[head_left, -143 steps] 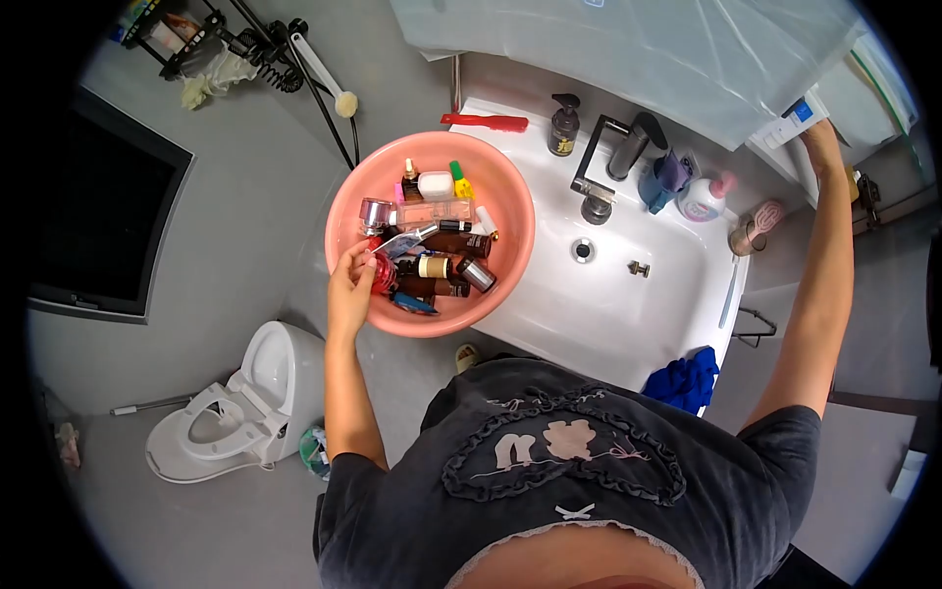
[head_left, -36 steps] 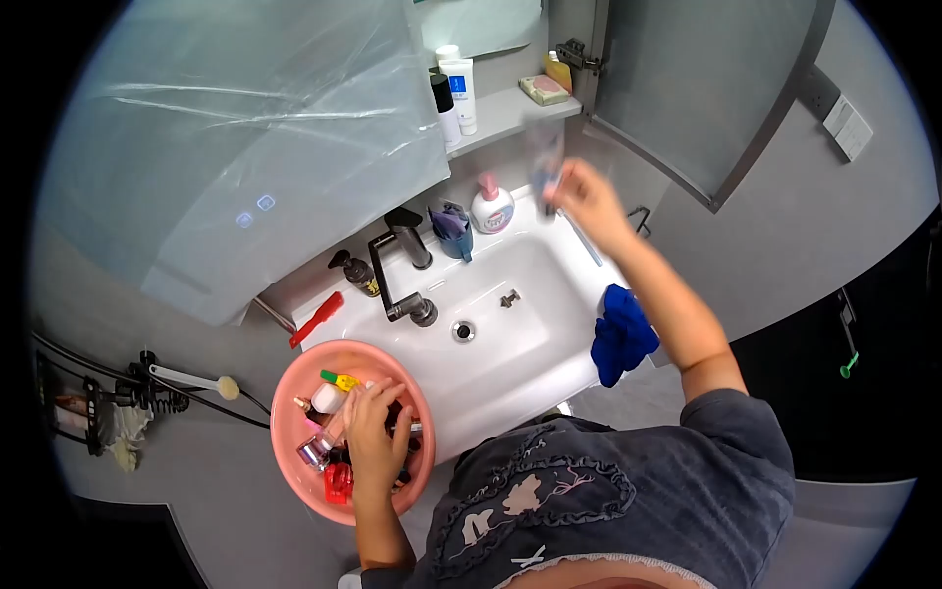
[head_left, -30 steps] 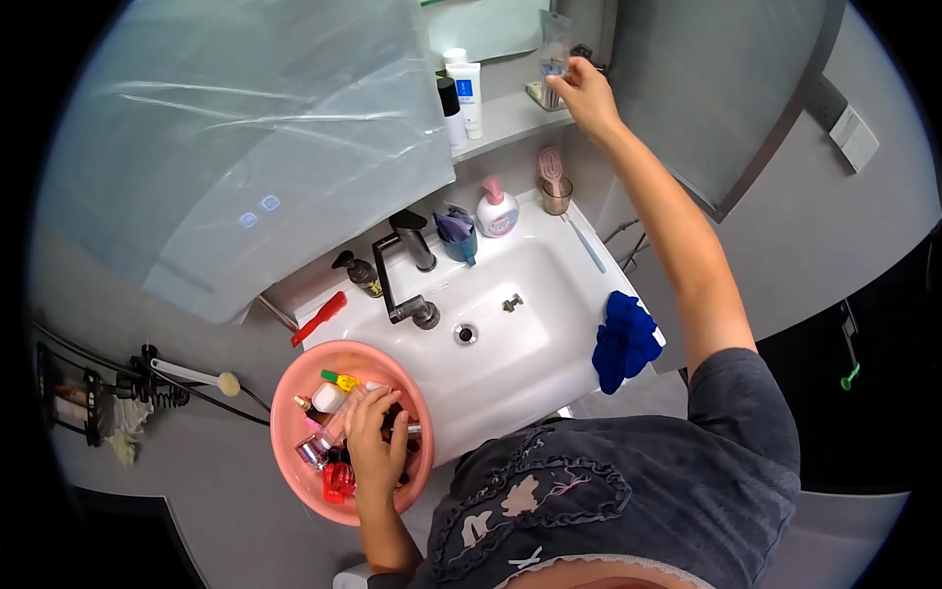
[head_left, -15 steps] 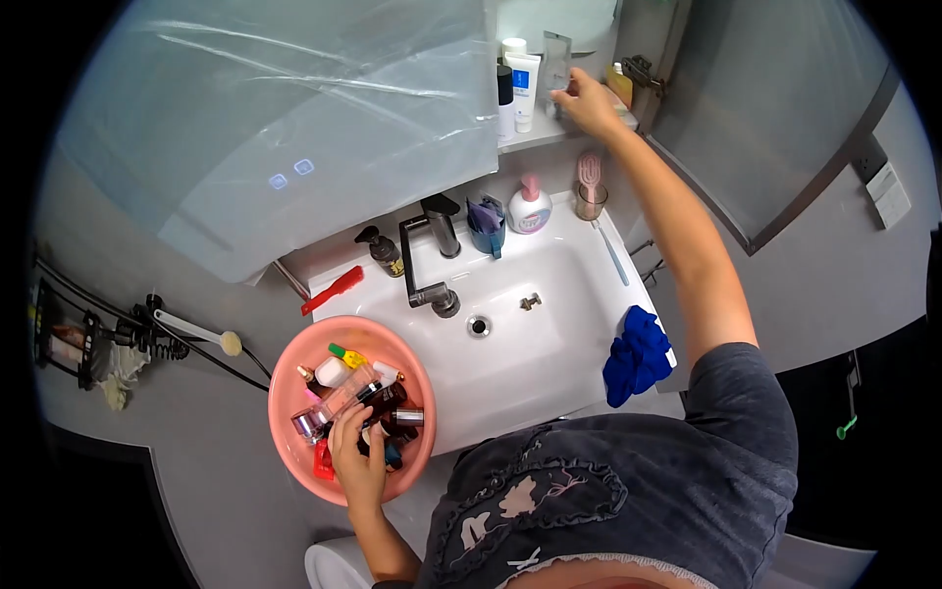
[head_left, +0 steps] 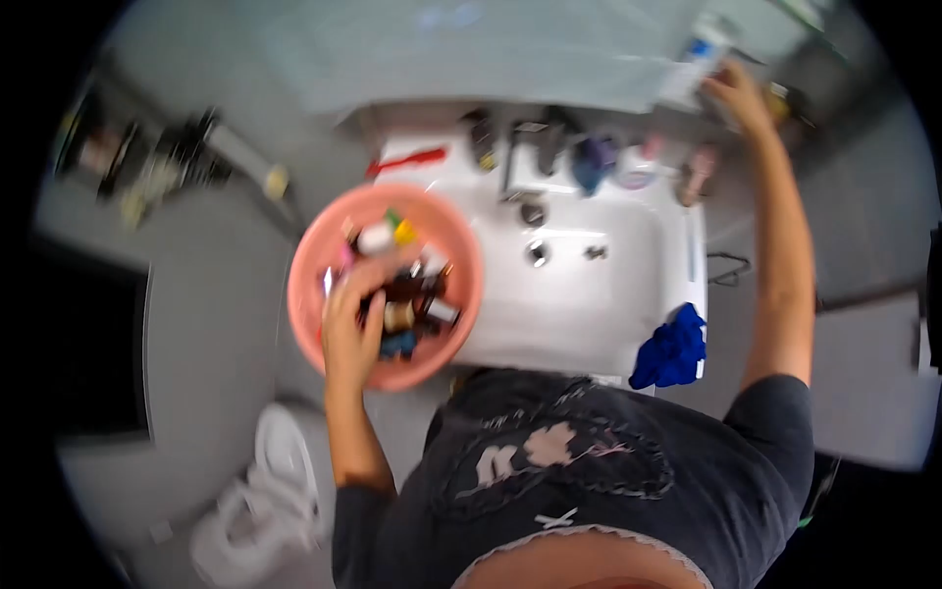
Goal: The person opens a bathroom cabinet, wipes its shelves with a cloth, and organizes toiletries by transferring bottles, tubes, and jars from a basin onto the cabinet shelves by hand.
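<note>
the left hand (head_left: 353,319) is over the round pink plastic basin (head_left: 329,224), thumb and fingers curved above a heap of small containers: a rounded white tub (head_left: 375,238), a small yellow bottle with a green cap (head_left: 403,232), a short beige cylindrical jar (head_left: 398,315) and dark brown bottles (head_left: 417,285). blur hides whether that hand is clamped on anything. the right hand (head_left: 736,93) is up at the cabinet opening, beside a white tube with a blue patch (head_left: 714,37); i cannot tell whether its fingers are closed on the tube or merely near it.

with the 2 arms spread this wide, steady work would call for looking at 1 hand at a time. in the basin, a light pinch on whatever lies uppermost should avoid rolling its neighbours; at the cabinet, a slow, upright approach would spare the narrow tube a knock.

the glossy film-covered mirror cabinet (head_left: 491,59) overhangs the back, limiting headroom. below the right forearm's side stand a pink hairbrush (head_left: 699,169) and a white bottle with a pink pump (head_left: 636,175), easily clipped by a dropped item. the glossy white sink (head_left: 589,304) lies between the hands, with a crumpled blue cloth (head_left: 670,348) at its near right corner.
</note>
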Action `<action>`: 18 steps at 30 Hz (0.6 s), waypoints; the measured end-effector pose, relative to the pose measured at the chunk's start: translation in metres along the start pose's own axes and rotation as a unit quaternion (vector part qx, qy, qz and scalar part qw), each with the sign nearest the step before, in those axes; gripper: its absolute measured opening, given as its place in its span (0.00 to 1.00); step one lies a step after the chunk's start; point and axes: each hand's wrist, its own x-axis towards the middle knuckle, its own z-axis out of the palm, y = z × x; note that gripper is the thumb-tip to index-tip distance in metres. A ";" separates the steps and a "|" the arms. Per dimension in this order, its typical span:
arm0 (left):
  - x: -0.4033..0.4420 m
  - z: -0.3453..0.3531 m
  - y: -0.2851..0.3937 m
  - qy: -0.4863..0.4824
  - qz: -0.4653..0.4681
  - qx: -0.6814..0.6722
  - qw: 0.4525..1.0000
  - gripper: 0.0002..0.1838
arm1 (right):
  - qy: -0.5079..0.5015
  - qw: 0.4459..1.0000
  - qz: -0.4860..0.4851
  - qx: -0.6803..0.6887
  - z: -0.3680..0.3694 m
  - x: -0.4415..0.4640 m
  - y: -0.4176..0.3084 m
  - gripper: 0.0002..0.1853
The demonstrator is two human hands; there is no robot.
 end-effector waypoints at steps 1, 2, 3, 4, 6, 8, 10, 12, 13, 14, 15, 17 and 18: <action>-0.001 -0.014 0.002 0.011 -0.031 -0.007 0.999 0.10 | -0.012 0.996 -0.031 0.078 -0.001 0.009 0.030 0.24; -0.003 -0.020 -0.011 0.049 -0.051 0.018 0.997 0.10 | -0.025 0.989 -0.001 0.147 -0.002 0.012 0.041 0.32; -0.004 -0.027 -0.026 0.078 -0.065 0.012 0.995 0.11 | 0.008 0.994 0.027 0.105 -0.003 0.004 0.025 0.34; -0.005 -0.035 -0.039 0.079 -0.107 0.021 0.991 0.12 | 0.017 0.991 0.023 0.129 -0.003 0.004 0.028 0.33; -0.010 -0.036 -0.077 0.077 -0.142 0.046 0.986 0.13 | 0.039 0.989 0.014 0.145 -0.014 0.003 0.034 0.30; -0.015 -0.029 -0.109 0.073 -0.160 0.064 0.982 0.14 | 0.127 0.981 -0.006 0.149 -0.016 -0.024 0.022 0.26; -0.015 -0.017 -0.126 -0.016 -0.157 0.102 0.982 0.16 | 0.263 0.951 -0.055 0.154 -0.004 -0.064 -0.008 0.21; -0.010 -0.008 -0.129 -0.050 -0.158 0.116 0.979 0.17 | 0.337 0.927 -0.109 0.123 0.035 -0.117 -0.056 0.15; -0.007 -0.003 -0.131 -0.084 -0.155 0.132 0.975 0.17 | 0.349 0.923 -0.124 0.101 0.067 -0.147 -0.092 0.13; -0.006 0.000 -0.138 -0.080 -0.133 0.128 0.979 0.17 | 0.266 0.944 -0.137 0.140 0.104 -0.173 -0.138 0.11; -0.004 0.001 -0.140 -0.082 -0.133 0.127 0.980 0.17 | 0.148 0.974 -0.143 0.094 0.141 -0.197 -0.170 0.13; 0.000 0.001 -0.141 -0.083 -0.184 0.080 0.976 0.15 | -0.115 0.976 -0.150 0.110 0.219 -0.221 -0.210 0.22; 0.000 0.000 -0.142 -0.088 -0.180 0.077 0.977 0.15 | -0.196 0.961 -0.148 0.128 0.260 -0.227 -0.223 0.22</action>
